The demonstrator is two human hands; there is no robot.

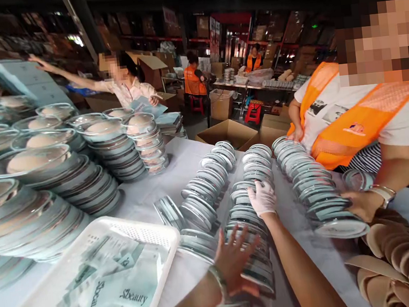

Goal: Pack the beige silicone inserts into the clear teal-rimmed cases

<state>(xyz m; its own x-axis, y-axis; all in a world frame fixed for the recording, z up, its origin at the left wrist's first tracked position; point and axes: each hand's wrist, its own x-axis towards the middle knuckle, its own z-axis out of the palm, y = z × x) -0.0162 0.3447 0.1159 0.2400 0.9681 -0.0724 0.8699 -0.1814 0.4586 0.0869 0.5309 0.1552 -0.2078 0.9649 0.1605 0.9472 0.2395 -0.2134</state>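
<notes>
Three rows of round clear-and-grey cases stand on edge on the white table (187,162). My left hand (233,262), bare and with a bracelet at the wrist, is open with fingers spread, pressed flat against the near end of the middle row (247,190). My right hand (263,198), in a white glove, lies further along the same row, its fingers curled down over the top of the cases. The left row (207,182) leans beside it, untouched.
A white basket (150,228) of printed plastic bags sits at the near left. Stacks of clear cases with beige puffs (46,161) fill the left. A co-worker in an orange vest holds the right row (312,184). Beige puffs (405,250) are piled at the near right. Open cardboard boxes (226,132) stand behind the table.
</notes>
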